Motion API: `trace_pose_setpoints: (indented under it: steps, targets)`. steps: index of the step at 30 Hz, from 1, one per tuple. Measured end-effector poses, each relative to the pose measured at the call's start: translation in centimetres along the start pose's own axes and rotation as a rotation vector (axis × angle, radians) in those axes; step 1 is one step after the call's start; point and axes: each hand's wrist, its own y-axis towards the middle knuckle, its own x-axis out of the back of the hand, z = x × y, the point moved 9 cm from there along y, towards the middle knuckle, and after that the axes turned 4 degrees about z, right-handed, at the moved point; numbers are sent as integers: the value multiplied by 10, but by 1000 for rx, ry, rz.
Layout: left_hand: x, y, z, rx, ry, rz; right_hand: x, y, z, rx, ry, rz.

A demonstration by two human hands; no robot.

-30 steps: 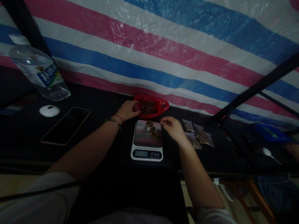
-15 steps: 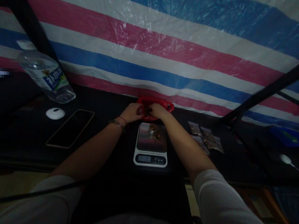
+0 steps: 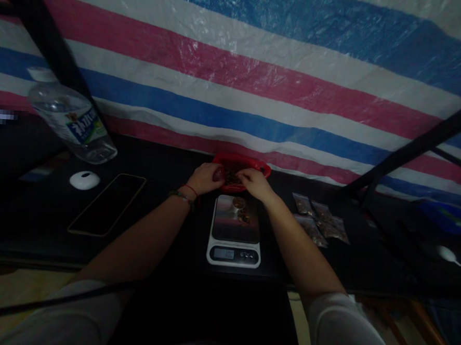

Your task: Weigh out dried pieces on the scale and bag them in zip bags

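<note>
A red dish (image 3: 262,167) of dark brown bits stands at the back of the dark table (image 3: 153,225), against the striped tarpaulin. My left hand (image 3: 205,178) grips the dish's left rim with curled fingers. My right hand (image 3: 255,184) is over the dish's front right, fingers bent down into the brown bits; what they pinch is hidden. Just in front of the dish lies a small kitchen scale (image 3: 234,232) with a few brown pieces (image 3: 241,209) on its plate.
Several small clear bags (image 3: 321,224) of brown bits lie right of the scale. A phone (image 3: 107,204), a white round object (image 3: 84,180) and a tilted water bottle (image 3: 73,124) are at the left. Black frame bars cross both sides. A white spoon (image 3: 448,254) lies far right.
My right hand went from beside the scale's far right corner up into the red dish and stays there. My left hand kept its hold on the dish rim.
</note>
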Motion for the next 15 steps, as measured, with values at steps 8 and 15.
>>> trace_pose_setpoints:
  steps: [8,15]
  targets:
    - [26,-10,-28,-86,18,-98,8,-60,21,134,244,74]
    - [44,-24,-52,-230,-43,-194,-9,-65,36,179,176,145]
